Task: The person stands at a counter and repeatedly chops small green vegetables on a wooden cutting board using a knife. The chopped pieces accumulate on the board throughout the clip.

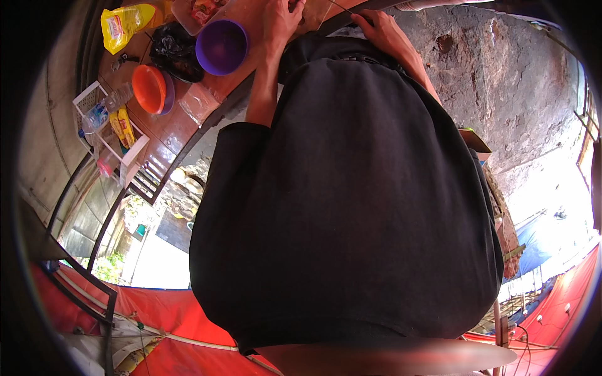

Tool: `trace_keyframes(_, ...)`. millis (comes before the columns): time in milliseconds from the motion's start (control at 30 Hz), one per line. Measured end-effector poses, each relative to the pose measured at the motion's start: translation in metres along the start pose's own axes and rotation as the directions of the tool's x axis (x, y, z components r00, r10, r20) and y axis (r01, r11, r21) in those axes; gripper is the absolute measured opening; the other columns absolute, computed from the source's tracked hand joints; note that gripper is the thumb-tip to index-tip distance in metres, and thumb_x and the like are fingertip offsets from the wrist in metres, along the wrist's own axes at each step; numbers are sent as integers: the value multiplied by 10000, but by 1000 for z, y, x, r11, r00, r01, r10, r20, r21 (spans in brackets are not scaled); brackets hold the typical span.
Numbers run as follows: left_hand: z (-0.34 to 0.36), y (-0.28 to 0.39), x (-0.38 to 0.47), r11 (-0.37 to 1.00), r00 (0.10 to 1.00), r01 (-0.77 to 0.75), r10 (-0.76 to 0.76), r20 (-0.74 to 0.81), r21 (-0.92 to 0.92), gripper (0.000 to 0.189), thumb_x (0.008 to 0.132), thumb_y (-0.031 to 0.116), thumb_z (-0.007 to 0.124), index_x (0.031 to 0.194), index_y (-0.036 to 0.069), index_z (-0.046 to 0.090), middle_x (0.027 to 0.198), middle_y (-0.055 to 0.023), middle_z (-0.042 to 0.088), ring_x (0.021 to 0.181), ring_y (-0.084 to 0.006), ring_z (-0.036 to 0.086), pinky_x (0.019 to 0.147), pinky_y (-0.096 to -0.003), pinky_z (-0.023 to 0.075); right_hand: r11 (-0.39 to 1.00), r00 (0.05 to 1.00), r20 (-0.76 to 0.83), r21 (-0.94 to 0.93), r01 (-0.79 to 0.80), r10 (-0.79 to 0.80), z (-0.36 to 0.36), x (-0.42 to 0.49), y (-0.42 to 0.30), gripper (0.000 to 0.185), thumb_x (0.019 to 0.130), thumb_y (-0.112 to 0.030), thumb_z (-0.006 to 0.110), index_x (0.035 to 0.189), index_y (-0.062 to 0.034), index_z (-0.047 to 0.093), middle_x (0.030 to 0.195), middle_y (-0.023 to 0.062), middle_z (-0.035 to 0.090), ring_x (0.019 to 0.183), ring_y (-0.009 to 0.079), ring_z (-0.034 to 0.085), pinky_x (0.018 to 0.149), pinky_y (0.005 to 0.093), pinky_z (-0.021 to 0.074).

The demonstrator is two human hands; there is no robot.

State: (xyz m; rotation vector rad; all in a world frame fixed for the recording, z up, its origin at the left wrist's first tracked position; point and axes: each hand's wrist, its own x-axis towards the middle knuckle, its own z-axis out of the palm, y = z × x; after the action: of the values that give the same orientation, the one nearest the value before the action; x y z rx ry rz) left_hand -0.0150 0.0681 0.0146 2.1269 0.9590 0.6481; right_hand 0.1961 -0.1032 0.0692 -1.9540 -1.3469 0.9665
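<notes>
My left hand (284, 18) is at the top edge, over the brown tabletop (244, 87), with its fingers curled and partly cut off. Whether it holds something cannot be made out. Closest to it stands a deep purple plastic bowl (222, 48). Beyond the table's edge, my right hand (384, 29) pinches a thin dark stick-like thing (340, 6) that runs out of the picture at the top. A clear plastic tub (187, 16) with a red packet (205, 10) sits behind the bowl. My black shirt (348, 197) fills the middle of the view.
Left of the bowl lie a black plastic bag (173, 51), a yellow pouch (124, 27), an orange bowl (148, 89) and clear plastic bags (199, 102). A white rack (133, 157) with bottles stands at the table's end. Rough concrete floor (498, 80) extends on the right.
</notes>
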Motion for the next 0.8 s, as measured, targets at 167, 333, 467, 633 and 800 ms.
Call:
trace_keyframes(167,1,-5,3,997,997,-72,72,-21,26,155,949,135,743,979,8,659,889,-171,647,809,-325,685,723,-415,538,1000,999,32,-2,-25,25,-3,1,0,456,1076,-378,595,1232,30,726,1061,258,754,1008,422,729,892,466,541)
trace_keyframes(333,1,1,0,964,982,189,-184,42,-187,183,978,197,726,1025,26,686,862,-138,697,832,-225,714,748,-364,547,1000,999,35,22,-15,14,-3,4,0,458,1078,-377,595,1242,30,725,1067,254,759,990,407,737,885,462,542)
trace_keyframes(467,3,2,-1,941,963,266,-266,27,-211,190,972,198,733,1046,23,719,880,-119,731,822,-212,720,754,-355,555,1000,999,40,15,1,-1,-2,7,0,454,1079,-372,597,1244,31,724,1074,256,759,1010,406,738,891,455,544)
trace_keyframes(633,13,-5,4,983,982,151,-161,-98,-101,208,960,177,741,1081,8,753,913,-124,761,839,-215,734,751,-356,564,1000,999,50,5,3,-4,-3,8,0,449,1079,-369,597,1245,28,725,1089,258,757,1037,411,733,903,450,544)
trace_keyframes(800,20,-12,7,964,975,206,-218,-52,-165,211,941,146,759,1094,0,747,909,-132,760,851,-214,737,760,-352,573,1000,999,48,12,-8,7,-4,7,-1,456,1079,-377,594,1250,24,725,1111,261,755,1054,419,728,914,459,543)
